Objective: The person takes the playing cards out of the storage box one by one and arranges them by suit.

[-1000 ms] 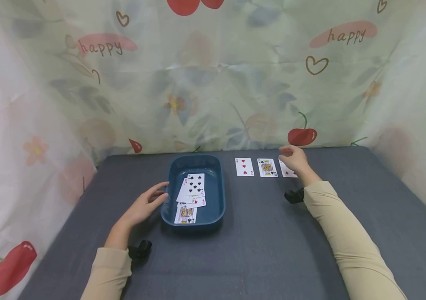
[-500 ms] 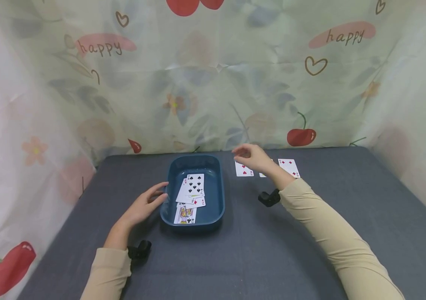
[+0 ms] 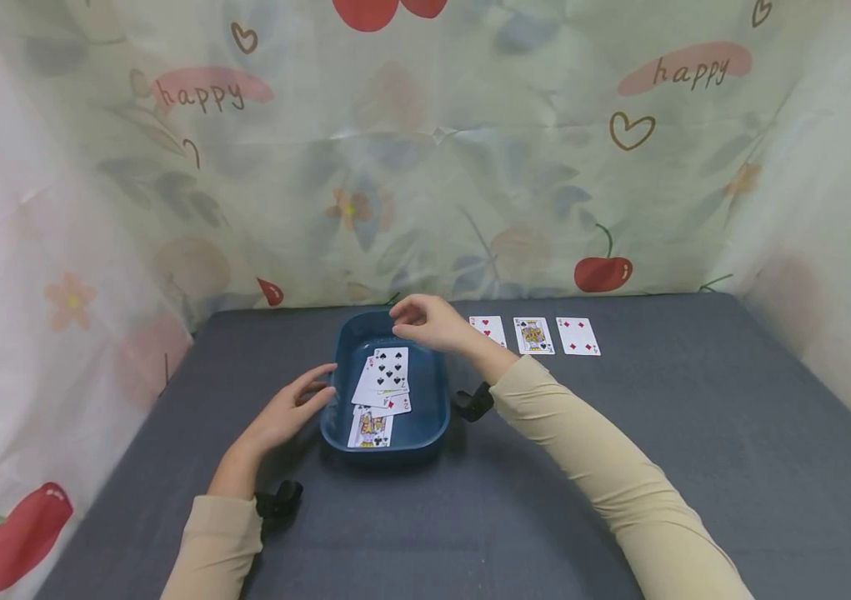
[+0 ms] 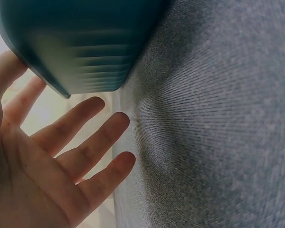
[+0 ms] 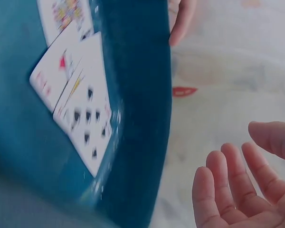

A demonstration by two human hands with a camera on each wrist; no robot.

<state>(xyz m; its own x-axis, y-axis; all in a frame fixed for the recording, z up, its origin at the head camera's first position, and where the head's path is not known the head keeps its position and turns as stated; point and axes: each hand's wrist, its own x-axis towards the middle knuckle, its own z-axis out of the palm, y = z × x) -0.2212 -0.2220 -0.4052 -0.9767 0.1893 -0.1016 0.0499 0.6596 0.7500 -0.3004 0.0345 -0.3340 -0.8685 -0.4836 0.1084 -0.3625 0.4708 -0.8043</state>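
Observation:
A dark blue tray (image 3: 427,412) stands left of the table's middle with several playing cards inside. A seven of spades (image 3: 392,368) lies uppermost in the overlapping pile, and a face card (image 3: 371,429) shows below it. My left hand (image 3: 284,418) is at the tray's left side, fingers spread; in the left wrist view the index finger and thumb side meet the rim. Over the tray's far right part is my right hand (image 3: 433,323), fingers loosely bent. The right wrist view shows nothing between the right fingers (image 5: 235,175) and thumb.
To the right of the tray a row of cards lies face up: a three of hearts (image 3: 490,330), a king of spades (image 3: 534,336) and a four of diamonds (image 3: 578,337). Behind the grey-covered table (image 3: 530,500) hangs a printed curtain (image 3: 440,200).
My right hand has moved left from the four of diamonds, past the other two cards in the row, to over the tray. The left hand, tray and cards have stayed in place.

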